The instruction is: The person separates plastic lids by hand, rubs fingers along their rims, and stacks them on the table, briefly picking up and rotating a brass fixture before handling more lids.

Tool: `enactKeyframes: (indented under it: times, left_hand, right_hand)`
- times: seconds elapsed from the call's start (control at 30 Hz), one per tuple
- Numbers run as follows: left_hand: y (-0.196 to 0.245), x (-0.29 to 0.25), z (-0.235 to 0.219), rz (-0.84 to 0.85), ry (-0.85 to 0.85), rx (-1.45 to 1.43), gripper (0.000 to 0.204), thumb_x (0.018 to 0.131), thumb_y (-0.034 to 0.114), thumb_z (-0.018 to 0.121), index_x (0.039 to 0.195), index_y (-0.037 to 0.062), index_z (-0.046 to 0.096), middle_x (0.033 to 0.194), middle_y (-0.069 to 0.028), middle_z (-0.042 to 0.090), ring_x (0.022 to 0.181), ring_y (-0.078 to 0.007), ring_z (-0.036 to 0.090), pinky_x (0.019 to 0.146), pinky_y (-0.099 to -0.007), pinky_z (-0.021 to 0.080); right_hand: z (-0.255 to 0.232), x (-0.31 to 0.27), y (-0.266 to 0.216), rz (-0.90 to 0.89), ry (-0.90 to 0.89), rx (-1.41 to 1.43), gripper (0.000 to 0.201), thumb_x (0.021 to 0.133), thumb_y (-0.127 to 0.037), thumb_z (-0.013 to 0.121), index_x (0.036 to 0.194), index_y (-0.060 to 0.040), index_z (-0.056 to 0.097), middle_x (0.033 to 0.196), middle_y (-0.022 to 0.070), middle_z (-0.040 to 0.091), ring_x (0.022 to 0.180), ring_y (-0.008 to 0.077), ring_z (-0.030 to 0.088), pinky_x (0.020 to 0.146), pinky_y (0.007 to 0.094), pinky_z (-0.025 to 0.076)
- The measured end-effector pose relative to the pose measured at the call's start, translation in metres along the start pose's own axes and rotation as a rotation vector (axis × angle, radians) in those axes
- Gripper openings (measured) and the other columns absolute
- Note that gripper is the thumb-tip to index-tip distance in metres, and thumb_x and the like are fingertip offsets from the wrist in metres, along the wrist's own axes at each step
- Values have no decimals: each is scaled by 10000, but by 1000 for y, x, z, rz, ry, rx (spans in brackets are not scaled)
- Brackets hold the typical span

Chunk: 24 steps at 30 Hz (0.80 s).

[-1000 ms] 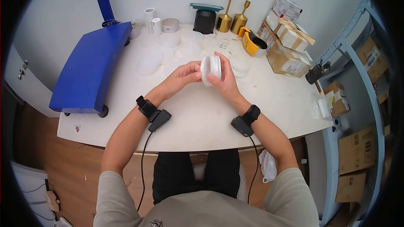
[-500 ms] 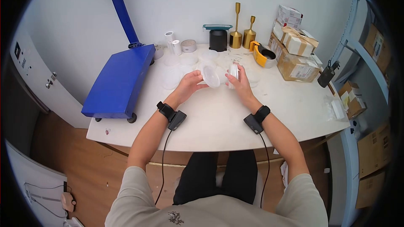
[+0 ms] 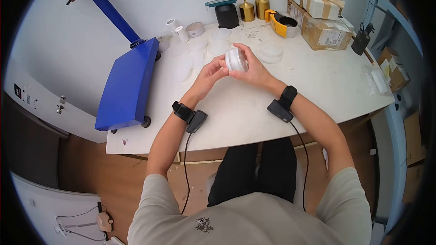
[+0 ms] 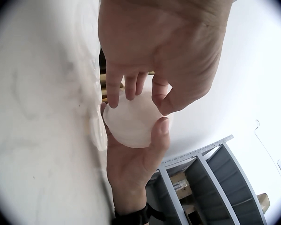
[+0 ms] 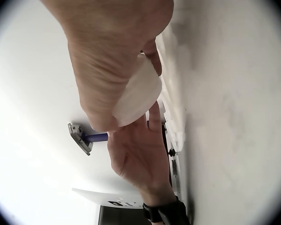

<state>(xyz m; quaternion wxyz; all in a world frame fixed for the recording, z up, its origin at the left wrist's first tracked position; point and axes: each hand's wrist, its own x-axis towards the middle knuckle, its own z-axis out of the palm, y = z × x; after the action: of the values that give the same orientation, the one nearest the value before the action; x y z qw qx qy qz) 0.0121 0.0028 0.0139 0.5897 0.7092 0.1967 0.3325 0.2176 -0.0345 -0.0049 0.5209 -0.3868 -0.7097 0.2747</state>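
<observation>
A short stack of round, translucent plastic lids [image 3: 236, 60] is held up over the table between both hands in the head view. My right hand [image 3: 255, 71] grips it from the right, thumb on the near side and fingers round the far rim. My left hand [image 3: 211, 73] pinches the left side of the stack at its edge. In the left wrist view the lid's pale round face [image 4: 133, 119] shows, with the left fingertips on its rim and the right thumb along its lower edge. The right palm covers part of the lids in the right wrist view.
More clear lids lie on the white table [image 3: 236, 109], some at left [image 3: 181, 70], others at right [image 3: 269, 54]. A blue platform scale [image 3: 129, 84] stands left. Along the back are white rolls [image 3: 181, 35], gold candlesticks [image 3: 246, 12], a yellow-black tool [image 3: 282, 25] and cardboard boxes [image 3: 328, 31].
Half a second ago the left hand held one lid apart from the right hand's stack; now it is against the stack. A second ago both hands were also together. The head view has shifted.
</observation>
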Motion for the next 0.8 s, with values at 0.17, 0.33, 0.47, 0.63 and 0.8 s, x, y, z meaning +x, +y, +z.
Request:
enactKeyframes:
  times: [0.17,0.33,0.47,0.63,0.8]
  left_hand:
    - [2,1,-2,-8,-20,10,168,967,215,590,981,48,603,1474,-79,393,1224,-181,496,1085,-377,383]
    - [-5,1,-2,10,4,11,167,963,190,582,1027,37,603,1352,-55,499,1146,-147,537,1065,-363,400]
    - [-3,0,-5,-62,33,-67,170,968,191,559,1078,66,593,1116,-13,611,1058,-105,558,981,-341,440]
    - [-10,4,-17,-52,80,-194,160,960,178,551,1060,58,584,1095,-20,618,1034,-116,570,959,-340,446]
    - [-12,8,-36,-10,133,-200,241,958,224,513,1089,23,535,1160,-95,627,1110,-182,582,993,-376,448]
  right_hand:
    - [-1,1,1,-37,-7,-11,853,758,-255,781,1432,-27,310,1339,225,458,1254,317,483,1053,398,394]
    - [-1,2,8,-33,-17,24,842,768,-277,774,1432,-34,316,1334,229,466,1250,312,488,1055,393,393]
    - [-2,1,10,-19,20,-27,854,763,-330,786,1427,-41,333,1342,238,464,1244,329,498,1045,395,410]
    - [-2,1,15,-73,49,-132,873,751,-381,797,1420,-44,349,1350,245,459,1237,346,508,1030,398,430]
    - [-5,0,19,-116,48,-205,927,726,-438,821,1417,-31,354,1352,240,460,1254,345,492,1042,402,417]
